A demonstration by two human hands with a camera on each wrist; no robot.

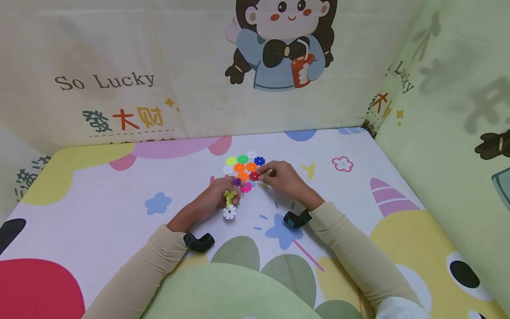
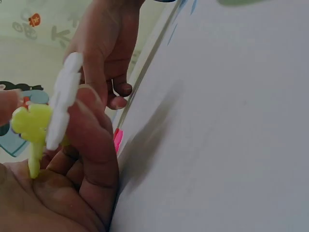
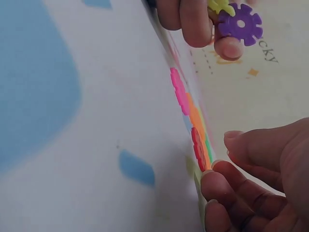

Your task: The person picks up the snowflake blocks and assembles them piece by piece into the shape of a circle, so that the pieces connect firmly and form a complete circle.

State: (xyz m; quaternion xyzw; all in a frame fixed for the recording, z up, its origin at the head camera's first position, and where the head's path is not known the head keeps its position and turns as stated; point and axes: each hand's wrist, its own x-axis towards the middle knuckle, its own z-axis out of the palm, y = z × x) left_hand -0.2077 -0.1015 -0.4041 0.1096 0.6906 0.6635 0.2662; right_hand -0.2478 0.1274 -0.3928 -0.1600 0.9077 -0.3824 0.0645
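Note:
My left hand (image 1: 223, 195) grips a small joined piece of notched plastic discs. It has yellow discs (image 2: 33, 118), a white disc (image 1: 229, 212) at the near end and a purple disc (image 3: 240, 24) at the far end. My right hand (image 1: 284, 179) reaches in from the right, fingertips at the edge of a red disc (image 1: 254, 176) that lies among the loose discs. In the right wrist view its thumb stands apart from the fingers, with a gap between them. A pink disc (image 1: 246, 188) lies close to the left fingers.
Beyond the hands lie several more loose discs: orange (image 1: 239, 168), green (image 1: 242, 159), yellow (image 1: 231, 161), blue (image 1: 260, 161) and white (image 1: 252, 154). They rest on a table with a printed cloth (image 1: 191, 168). Printed curtains (image 1: 199, 66) rise behind and to the right.

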